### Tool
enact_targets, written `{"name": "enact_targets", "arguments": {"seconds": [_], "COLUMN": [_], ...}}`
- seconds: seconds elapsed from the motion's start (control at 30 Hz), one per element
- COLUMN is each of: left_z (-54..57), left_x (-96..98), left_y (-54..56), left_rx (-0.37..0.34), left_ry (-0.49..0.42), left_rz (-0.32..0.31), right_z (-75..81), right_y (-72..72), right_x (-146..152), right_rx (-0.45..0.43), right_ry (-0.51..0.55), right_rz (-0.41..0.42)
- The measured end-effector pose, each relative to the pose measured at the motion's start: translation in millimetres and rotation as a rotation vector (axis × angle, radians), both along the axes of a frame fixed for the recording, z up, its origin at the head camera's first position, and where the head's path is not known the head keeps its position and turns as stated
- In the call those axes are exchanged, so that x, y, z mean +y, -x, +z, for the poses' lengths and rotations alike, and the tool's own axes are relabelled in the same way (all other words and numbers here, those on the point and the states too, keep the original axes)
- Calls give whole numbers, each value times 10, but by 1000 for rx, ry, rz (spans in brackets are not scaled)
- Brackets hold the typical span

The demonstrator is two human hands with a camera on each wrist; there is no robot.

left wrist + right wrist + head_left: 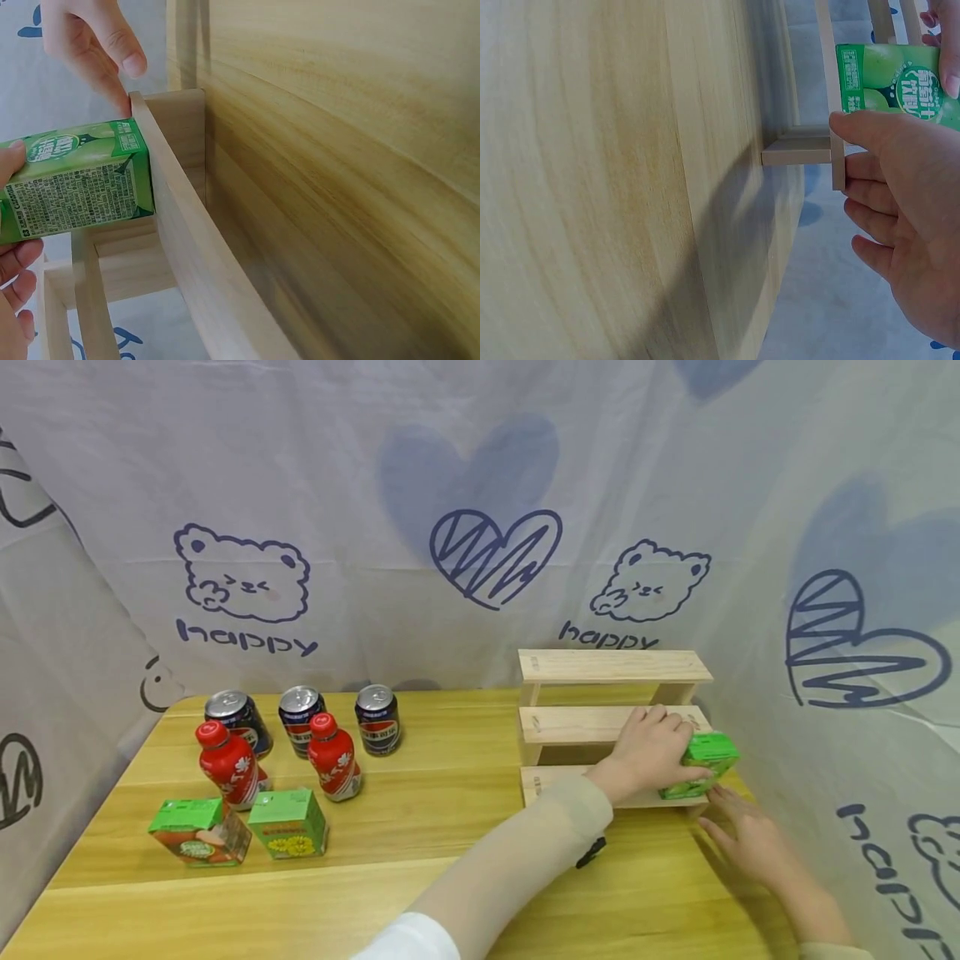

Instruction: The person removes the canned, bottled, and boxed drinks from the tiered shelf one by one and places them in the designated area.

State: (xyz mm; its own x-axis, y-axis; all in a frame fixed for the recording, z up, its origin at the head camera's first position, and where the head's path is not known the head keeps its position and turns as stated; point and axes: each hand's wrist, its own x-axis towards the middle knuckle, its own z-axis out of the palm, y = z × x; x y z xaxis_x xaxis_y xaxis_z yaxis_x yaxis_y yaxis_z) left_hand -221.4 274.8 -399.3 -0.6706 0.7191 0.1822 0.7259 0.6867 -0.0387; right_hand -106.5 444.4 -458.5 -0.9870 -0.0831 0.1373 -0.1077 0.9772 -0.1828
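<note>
My left hand [651, 752] grips a green juice box [699, 766] between thumb and fingers. Its base meets the right end of the lowest board of a pale wooden three-tier rack [615, 666], and in the left wrist view the carton [75, 180] stands against that board [187, 225]. My right hand [750, 839] is at the right end of the same board. In the right wrist view the right hand's fingers [874, 196] are extended and touch the board's end, with the thumb over its edge.
On the table's left side stand several dark cola cans [378, 720], two red bottles [334, 758] and two green-topped cartons [288, 824]. A printed cloth [480, 635] hangs behind the table and along its right side. A small black item [591, 852] shows beneath the left forearm.
</note>
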Motion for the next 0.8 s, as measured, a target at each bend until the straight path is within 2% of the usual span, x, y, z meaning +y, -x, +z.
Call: {"name": "enact_targets", "arguments": {"seconds": [0.2, 0.4, 0.8], "left_z": [-13, -37, -19], "left_x": [-106, -259, -648], "left_y": [-23, -63, -139], "left_rx": [25, 58, 50], "left_ry": [-18, -62, -179], "left_rz": [-2, -2, 10], "right_z": [-10, -31, -54], "right_y": [0, -9, -22], "right_x": [-17, -18, 8], "right_rx": [9, 71, 72], "right_ry": [4, 18, 41], "right_rz": [1, 12, 7]}}
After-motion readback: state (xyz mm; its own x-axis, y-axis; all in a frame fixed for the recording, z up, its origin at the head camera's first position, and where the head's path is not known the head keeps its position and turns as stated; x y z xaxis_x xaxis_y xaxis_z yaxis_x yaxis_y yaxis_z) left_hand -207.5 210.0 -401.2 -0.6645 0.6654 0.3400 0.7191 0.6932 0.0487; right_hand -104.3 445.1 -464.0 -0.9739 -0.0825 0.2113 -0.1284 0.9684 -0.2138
